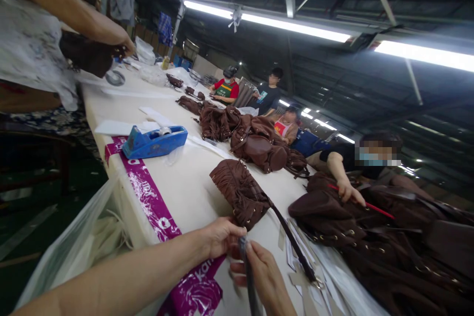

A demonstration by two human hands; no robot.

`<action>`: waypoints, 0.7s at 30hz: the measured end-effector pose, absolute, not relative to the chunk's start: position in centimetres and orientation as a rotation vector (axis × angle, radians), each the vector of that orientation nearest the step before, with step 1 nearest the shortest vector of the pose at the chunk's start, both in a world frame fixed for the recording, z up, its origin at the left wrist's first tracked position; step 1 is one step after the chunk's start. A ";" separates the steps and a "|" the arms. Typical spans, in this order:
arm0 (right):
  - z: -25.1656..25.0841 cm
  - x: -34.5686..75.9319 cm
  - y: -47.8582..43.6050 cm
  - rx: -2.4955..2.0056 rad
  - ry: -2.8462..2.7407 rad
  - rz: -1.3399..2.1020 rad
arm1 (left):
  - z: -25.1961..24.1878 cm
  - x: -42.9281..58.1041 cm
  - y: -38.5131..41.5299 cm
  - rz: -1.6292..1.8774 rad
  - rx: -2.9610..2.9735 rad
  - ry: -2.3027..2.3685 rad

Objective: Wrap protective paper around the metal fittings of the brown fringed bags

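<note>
A small gathered brown bag (240, 192) with metal eyelets along its edge tilts over the table in front of me. My left hand (224, 237) is closed at the bag's near edge, its thumb on top. A dark strap (251, 276) runs down between my hands, and my right hand (264, 274) is closed around it, thumb near its upper end. From the bag's right side another dark strap (292, 244) with a metal clasp stretches across the table. The exact place where the near strap meets the bag is hidden by my fingers.
Purple printed tape (148, 192) crosses the pale table (177, 182), with a blue tape dispenser (154, 142) on it. Brown bags (255, 138) lie piled behind; more bags (392, 242) fill the right side, where a co-worker's hand (350, 192) works. Paper strips (301, 256) lie nearby.
</note>
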State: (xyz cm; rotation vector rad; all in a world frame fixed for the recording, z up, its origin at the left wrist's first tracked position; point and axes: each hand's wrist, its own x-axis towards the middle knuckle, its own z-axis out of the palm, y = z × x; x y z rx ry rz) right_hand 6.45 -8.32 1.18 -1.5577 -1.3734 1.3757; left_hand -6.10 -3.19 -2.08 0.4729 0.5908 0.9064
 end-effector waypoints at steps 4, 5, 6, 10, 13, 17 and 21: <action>1.7 5.3 -7.7 -1.554 -1.489 1.327 | -2.1 -6.1 -3.0 0.917 0.470 0.591; 1.7 5.2 -7.5 -1.572 -1.526 1.283 | -2.2 -6.1 -3.0 0.923 0.472 0.588; 1.6 5.1 -7.2 -1.596 -1.561 1.229 | -2.3 -6.1 -3.0 0.926 0.475 0.582; 1.0 5.5 -5.7 -1.682 -1.671 1.132 | -2.8 -6.1 -2.8 0.923 0.491 0.557; 1.1 6.2 -4.4 -1.670 -1.727 1.075 | -3.0 -6.4 -2.9 0.941 0.506 0.527; 2.2 7.7 -3.4 -1.570 -1.790 0.984 | -3.1 -7.0 -3.3 0.844 0.557 0.522; 2.7 8.2 -3.2 -1.536 -1.794 1.135 | -3.0 -6.7 -3.8 0.670 0.638 0.461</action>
